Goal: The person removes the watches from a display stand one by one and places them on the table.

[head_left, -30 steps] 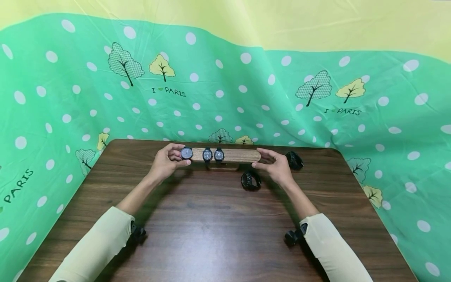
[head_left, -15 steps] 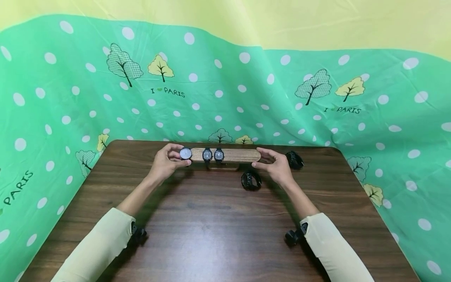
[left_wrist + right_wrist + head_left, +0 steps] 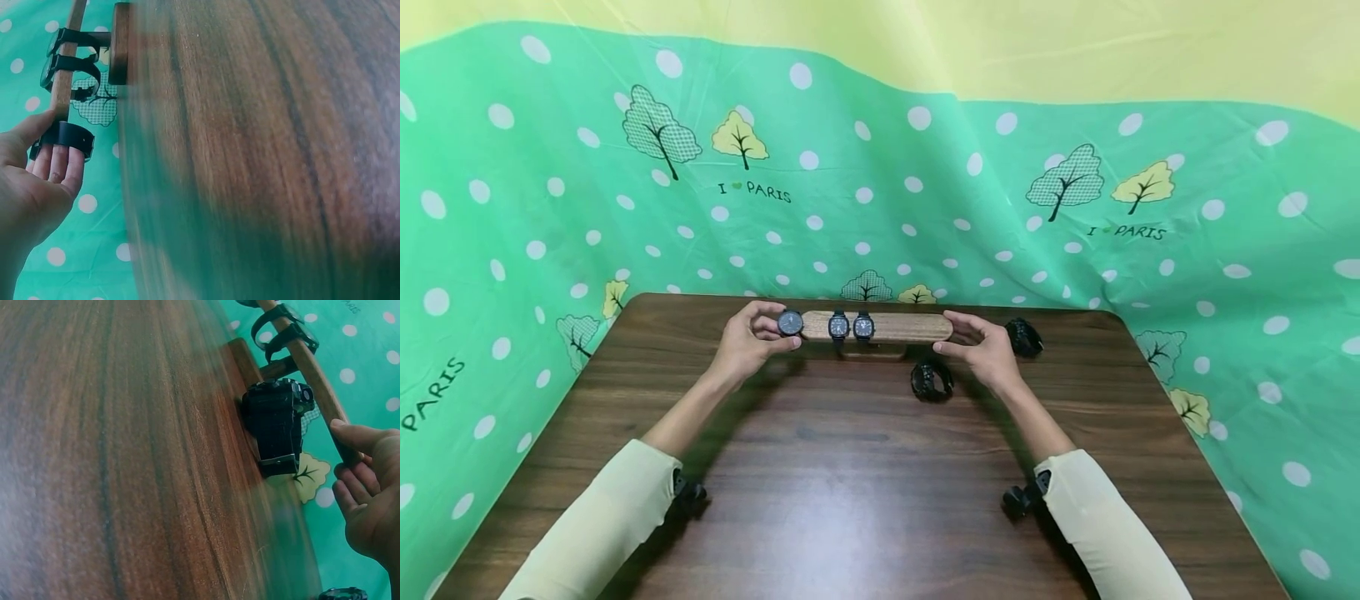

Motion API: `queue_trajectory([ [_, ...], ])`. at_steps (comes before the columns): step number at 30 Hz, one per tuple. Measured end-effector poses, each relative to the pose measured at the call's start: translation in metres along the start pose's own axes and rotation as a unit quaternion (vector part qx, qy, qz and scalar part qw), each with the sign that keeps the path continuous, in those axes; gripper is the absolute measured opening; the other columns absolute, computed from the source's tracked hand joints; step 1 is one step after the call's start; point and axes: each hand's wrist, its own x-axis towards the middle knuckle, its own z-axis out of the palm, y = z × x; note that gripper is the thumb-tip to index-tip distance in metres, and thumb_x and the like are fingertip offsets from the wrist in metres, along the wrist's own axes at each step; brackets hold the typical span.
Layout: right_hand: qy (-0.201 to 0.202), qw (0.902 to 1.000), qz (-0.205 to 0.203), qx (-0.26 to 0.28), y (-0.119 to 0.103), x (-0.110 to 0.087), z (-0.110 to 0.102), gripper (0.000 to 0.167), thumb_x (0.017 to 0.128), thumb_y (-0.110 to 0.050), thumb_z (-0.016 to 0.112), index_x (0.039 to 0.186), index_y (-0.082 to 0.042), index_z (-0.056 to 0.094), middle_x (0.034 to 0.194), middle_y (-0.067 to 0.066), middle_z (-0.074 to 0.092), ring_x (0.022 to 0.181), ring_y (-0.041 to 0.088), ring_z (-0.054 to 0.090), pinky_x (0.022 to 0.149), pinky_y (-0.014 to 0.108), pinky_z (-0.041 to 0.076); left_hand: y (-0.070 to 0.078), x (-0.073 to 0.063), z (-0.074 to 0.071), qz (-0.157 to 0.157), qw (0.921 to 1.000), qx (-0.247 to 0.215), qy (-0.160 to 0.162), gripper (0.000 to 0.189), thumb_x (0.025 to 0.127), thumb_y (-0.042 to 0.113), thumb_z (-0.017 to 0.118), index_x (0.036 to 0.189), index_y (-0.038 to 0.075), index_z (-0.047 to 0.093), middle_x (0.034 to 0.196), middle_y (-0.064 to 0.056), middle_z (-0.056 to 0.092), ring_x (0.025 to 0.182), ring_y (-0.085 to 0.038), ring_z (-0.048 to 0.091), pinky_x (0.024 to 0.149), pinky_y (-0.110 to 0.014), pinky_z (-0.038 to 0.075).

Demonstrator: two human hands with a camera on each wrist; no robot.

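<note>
A wooden watch stand (image 3: 910,327), its rounded bar raised on a post and base, stands near the table's far edge. At the bar's left end, my left hand (image 3: 743,346) grips a round-faced black watch (image 3: 790,323). In the left wrist view its closed strap (image 3: 75,135) loops round my fingers, right at the bar's tip. My right hand (image 3: 991,357) pinches the bar's other end between thumb and fingers. Two square-faced black watches, one (image 3: 838,326) left of the other (image 3: 863,326), hang on the bar left of its middle, straps looped below it.
A chunky black watch (image 3: 932,381) rests on the table (image 3: 850,467) in front of the stand, near my right hand. Another black watch (image 3: 1024,337) lies farther right. A green dotted curtain (image 3: 880,208) hangs close behind the table.
The round-faced watch has slid slightly left along with my left hand, towards the bar's tip. My right hand keeps its hold, and the head view has shifted a little.
</note>
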Motion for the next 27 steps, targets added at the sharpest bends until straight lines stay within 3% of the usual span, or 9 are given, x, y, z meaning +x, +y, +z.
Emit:
queue_trajectory([
  [10,0.002,1.0000,0.001,0.005,0.001,0.000,0.002,0.067,0.095,-0.010,0.092,0.156,-0.005,0.066,0.153,0.021,0.072,0.144,0.041,0.068,0.095,0.008,0.059,0.001,-0.007,-0.005,0.007,0.9997,0.021,0.011,0.066,0.088,0.002,0.095,0.145,-0.002,0.062,0.098,-0.002,0.078,0.086,-0.002,0.071,0.081,-0.013,0.060],
  [27,0.001,1.0000,0.000,0.000,0.000,0.001,0.000,0.067,0.095,-0.011,0.092,0.156,-0.004,0.066,0.152,0.021,0.072,0.144,0.041,0.069,0.093,0.009,0.059,0.005,-0.015,-0.011,0.007,0.9999,0.012,0.001,0.065,0.087,0.000,0.094,0.140,-0.005,0.057,0.092,0.002,0.073,0.082,-0.002,0.069,0.078,-0.014,0.058],
])
